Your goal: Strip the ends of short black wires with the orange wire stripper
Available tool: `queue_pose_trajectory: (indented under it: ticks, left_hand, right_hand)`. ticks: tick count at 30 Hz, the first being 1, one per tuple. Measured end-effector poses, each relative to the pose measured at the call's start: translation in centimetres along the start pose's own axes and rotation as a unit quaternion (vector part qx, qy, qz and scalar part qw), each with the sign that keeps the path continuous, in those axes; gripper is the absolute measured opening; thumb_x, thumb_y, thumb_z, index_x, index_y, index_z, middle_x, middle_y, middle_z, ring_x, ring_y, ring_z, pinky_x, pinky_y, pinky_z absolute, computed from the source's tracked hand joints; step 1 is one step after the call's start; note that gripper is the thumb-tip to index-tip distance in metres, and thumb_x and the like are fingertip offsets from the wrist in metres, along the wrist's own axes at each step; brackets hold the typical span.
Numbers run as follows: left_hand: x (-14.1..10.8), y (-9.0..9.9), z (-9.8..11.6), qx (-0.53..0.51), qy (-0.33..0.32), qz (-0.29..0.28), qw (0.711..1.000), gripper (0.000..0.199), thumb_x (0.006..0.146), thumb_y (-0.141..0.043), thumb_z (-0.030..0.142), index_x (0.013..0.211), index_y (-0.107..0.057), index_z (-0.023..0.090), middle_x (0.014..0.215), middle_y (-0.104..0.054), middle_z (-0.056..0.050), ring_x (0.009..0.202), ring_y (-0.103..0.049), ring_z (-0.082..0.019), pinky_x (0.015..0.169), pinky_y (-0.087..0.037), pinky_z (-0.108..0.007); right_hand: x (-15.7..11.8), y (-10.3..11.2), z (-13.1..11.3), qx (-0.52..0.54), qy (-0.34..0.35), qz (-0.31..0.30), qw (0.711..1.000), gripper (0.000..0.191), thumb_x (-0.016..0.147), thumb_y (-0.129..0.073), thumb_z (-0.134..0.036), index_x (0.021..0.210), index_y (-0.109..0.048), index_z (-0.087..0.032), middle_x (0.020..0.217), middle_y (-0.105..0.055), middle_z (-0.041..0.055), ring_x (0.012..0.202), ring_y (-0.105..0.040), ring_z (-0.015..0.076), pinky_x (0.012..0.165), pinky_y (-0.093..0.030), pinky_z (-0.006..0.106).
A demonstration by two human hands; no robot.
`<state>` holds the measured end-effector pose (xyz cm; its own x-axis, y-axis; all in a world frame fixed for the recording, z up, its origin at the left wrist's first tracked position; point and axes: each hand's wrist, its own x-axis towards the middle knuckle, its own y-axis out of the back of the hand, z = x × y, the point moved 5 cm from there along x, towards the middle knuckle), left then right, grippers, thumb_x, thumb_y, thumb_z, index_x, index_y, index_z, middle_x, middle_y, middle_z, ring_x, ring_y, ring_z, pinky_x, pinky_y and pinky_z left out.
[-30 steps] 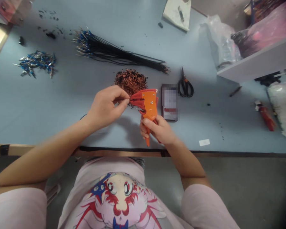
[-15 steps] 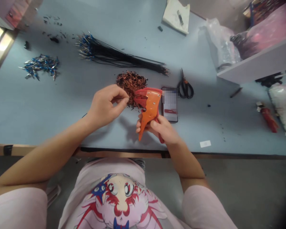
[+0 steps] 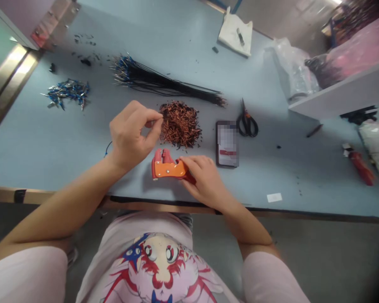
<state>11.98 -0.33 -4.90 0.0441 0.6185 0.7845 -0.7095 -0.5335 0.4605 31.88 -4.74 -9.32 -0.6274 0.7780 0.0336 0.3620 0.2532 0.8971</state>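
My left hand (image 3: 134, 134) is pinched at the left edge of a pile of copper-coloured wire scraps (image 3: 181, 125). A thin wire (image 3: 108, 148) with a blue bit shows beside its wrist; the part between the fingertips is too small to make out. My right hand (image 3: 205, 179) is closed on the handles of an orange and red wire stripper (image 3: 169, 169), whose jaws point left and up, below the pile. Behind the pile lies a bundle of black wires (image 3: 173, 86) with blue and silver ends at its left.
Blue and silver terminals (image 3: 68, 93) lie at the left. Right of the pile are a phone (image 3: 227, 145) and black scissors (image 3: 247, 122). A white pad (image 3: 236, 33) lies at the back. A shelf with plastic bags (image 3: 298, 69) juts in at the right, near a red-handled tool (image 3: 360, 166).
The wire stripper has turned from upright to lying sideways and moved down and left, off the scrap pile. My left hand has shifted slightly left, still pinched. The view has shifted a little.
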Motion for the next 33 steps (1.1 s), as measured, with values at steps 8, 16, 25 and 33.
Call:
queue_pose_trajectory:
  ticks: [8,16,25,33]
  left_hand:
    - [-1.5,-2.1,1.4,-0.008,-0.070,-0.097,0.993,0.007,0.091,-0.059,0.019,0.086,-0.064,0.022,0.073,-0.066,-0.001,0.067,-0.059,-0.015,0.061,-0.045,-0.029]
    - [-3.0,-3.4,3.4,-0.013,-0.154,-0.154,0.976,0.012,0.092,-0.057,0.022,0.082,-0.065,0.022,0.072,-0.066,-0.001,0.064,-0.059,-0.013,0.054,-0.037,-0.026]
    - [-2.6,-3.3,4.3,-0.049,-0.159,-0.192,0.967,0.012,0.092,-0.054,0.017,0.084,-0.062,0.021,0.074,-0.065,-0.002,0.065,-0.057,-0.014,0.053,-0.032,-0.027]
    - [0.8,0.0,-1.4,-0.014,-0.030,-0.031,0.999,0.010,0.083,-0.064,0.011,0.080,-0.062,0.019,0.066,-0.053,0.003,0.062,-0.044,-0.009,0.056,-0.033,-0.027]
  right_hand:
    - [0.3,-0.3,-0.1,0.002,0.043,0.046,0.998,0.034,0.091,-0.067,-0.038,0.119,-0.063,-0.019,0.118,-0.066,0.0150,0.111,-0.056,0.0312,0.095,-0.047,0.051]
    - [-0.6,3.9,1.0,-0.014,0.026,0.334,0.942,0.013,0.091,-0.064,-0.023,0.104,-0.065,-0.025,0.104,-0.066,0.0097,0.101,-0.063,0.0265,0.091,-0.053,0.048]
    - [-0.2,2.7,0.5,0.004,0.076,0.299,0.951,0.010,0.095,-0.054,-0.016,0.096,-0.060,-0.024,0.098,-0.066,0.0081,0.097,-0.061,0.0245,0.088,-0.051,0.045]
    - [-1.1,6.1,4.3,0.061,-0.046,0.390,0.918,0.013,0.096,-0.052,-0.024,0.089,-0.062,-0.023,0.094,-0.064,0.0071,0.095,-0.061,0.0242,0.087,-0.049,0.044]
